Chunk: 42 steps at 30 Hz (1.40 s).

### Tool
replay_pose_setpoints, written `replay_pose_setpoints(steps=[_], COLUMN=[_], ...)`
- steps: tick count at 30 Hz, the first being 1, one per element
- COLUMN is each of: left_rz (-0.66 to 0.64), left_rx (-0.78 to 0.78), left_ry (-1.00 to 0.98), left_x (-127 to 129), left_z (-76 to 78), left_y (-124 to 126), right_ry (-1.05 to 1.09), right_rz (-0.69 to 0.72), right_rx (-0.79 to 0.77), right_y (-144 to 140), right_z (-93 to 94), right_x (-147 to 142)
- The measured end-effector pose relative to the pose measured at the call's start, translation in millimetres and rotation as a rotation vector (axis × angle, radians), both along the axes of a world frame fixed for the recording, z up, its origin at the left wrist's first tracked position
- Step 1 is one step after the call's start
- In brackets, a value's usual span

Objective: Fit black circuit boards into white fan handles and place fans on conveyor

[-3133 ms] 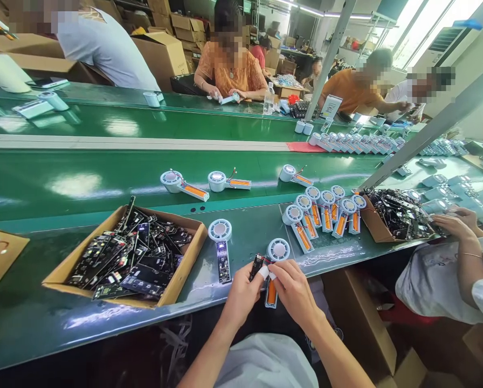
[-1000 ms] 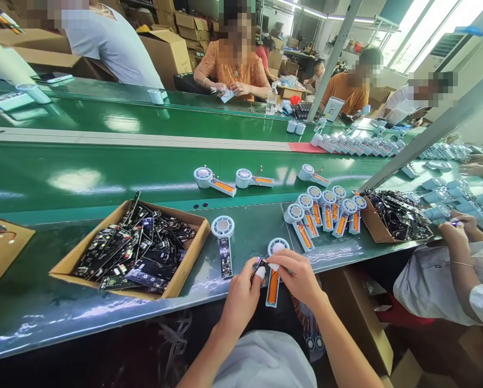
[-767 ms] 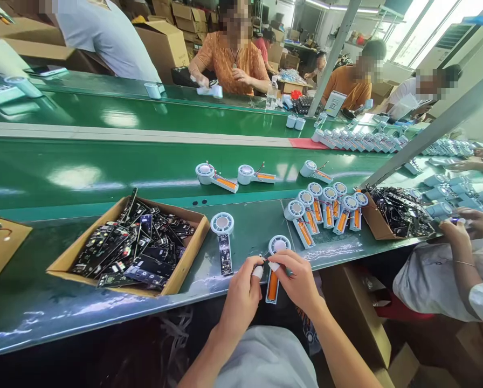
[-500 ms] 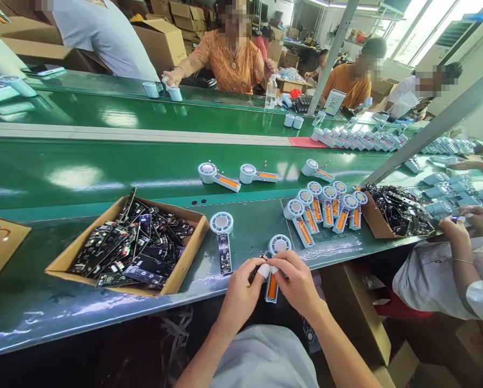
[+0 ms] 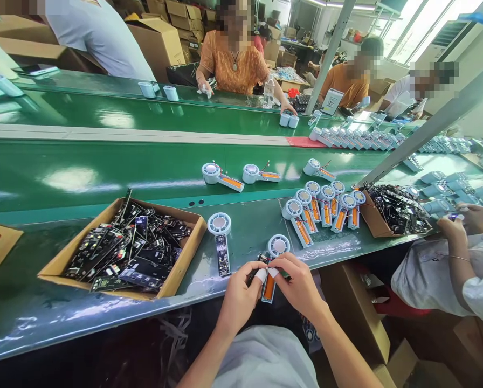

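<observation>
Both hands, left hand [image 5: 241, 293] and right hand [image 5: 298, 285], pinch a small black circuit board [image 5: 258, 263] against the white fan shell with orange battery [image 5: 270, 269] at the green bench edge [image 5: 225, 280]; seemingly not seated yet; one finished white fan unit [image 5: 220, 237] lies beside the cardboard box of black boards [image 5: 124, 248].

Green conveyor belt [image 5: 104, 178], brown cardboard box [image 5: 185, 253], black circuit boards [image 5: 132, 253], white-and-orange fan unit [image 5: 274, 258], perhaps white-taped fingertips [image 5: 261, 275].
</observation>
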<state>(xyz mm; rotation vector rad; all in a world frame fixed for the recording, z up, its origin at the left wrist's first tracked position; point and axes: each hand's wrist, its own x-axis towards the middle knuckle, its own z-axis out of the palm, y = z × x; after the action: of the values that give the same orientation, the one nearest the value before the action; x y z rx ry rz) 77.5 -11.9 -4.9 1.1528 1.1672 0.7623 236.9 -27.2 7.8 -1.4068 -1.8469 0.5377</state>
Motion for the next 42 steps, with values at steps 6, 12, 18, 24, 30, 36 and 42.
replay_pose_setpoints(steps=[6, 12, 18, 24, 30, 36, 42], left_rz=[0.131, 0.134, 0.114, 0.108, 0.031, -0.030, -0.120], left_rx=[0.077, 0.135, 0.322, 0.212, 0.192, 0.262, 0.782], left_ry=[-0.021, 0.023, 0.125, 0.045, -0.025, 0.002, 0.168], left_x=[4, 6, 2, -4, -12, -17, -23], left_z=[-5.5, -11.6, -17.1, -11.0, -1.2, -4.7, -22.9], left_y=[-6, -12, -15, -7, 7, 12, 3], right_ry=[-0.062, -0.215, -0.380, -0.247, -0.113, -0.101, -0.112], right_rz=[-0.095, -0.118, -0.099, -0.051, 0.055, 0.044, 0.182], right_rx=[0.092, 0.112, 0.127, 0.049, -0.076, -0.051, -0.175], right_y=[4, 8, 5, 10, 18, 16, 20], right_z=[-1.2, 0.7, 9.0, 7.2, 11.3, 11.4, 39.7], right_x=[-4, -6, -9, -2, 10, 8, 21])
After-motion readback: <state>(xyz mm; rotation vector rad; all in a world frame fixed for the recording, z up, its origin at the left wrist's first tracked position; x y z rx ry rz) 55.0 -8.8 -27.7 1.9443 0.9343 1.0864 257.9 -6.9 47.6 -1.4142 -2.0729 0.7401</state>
